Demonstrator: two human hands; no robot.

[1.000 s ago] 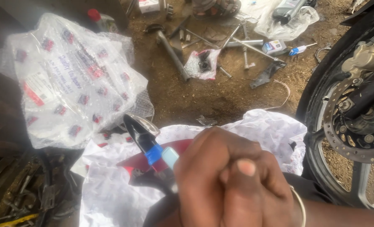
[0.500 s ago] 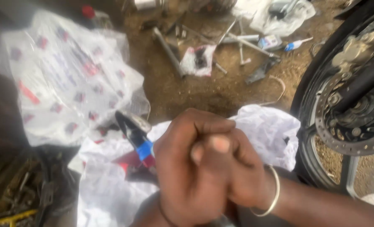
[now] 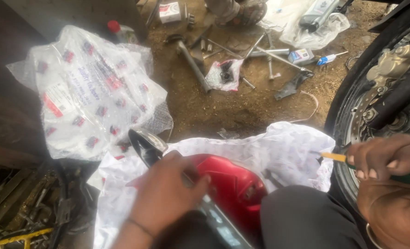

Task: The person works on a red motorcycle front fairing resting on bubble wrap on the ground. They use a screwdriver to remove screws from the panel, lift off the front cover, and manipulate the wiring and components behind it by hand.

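My left hand (image 3: pixel 168 193) lies low in the middle, fingers curled over a glossy red bike panel (image 3: pixel 232 184) with a black shiny edge (image 3: pixel 142 145). The panel rests on my lap in white printed plastic wrap (image 3: pixel 283 152). My right hand (image 3: pixel 389 180) is at the right edge beside the motorcycle wheel (image 3: pixel 352 115). It grips a screwdriver (image 3: pixel 332 157) with a green handle and a yellow neck, tip pointing left.
A big clear plastic bag with red print (image 3: pixel 89 92) lies on the left. Wrenches and rods (image 3: pixel 193 64), a small bag of parts (image 3: pixel 223 74) and a small box (image 3: pixel 301 55) are scattered on the dirt beyond. Another person's shoe (image 3: pixel 237 11) is at the top. Scrap metal (image 3: pixel 20 212) lies bottom left.
My hands were clasped together around a blue-handled tool in front of me. They have come apart: the left rests on the red panel, the right moved right with a screwdriver.
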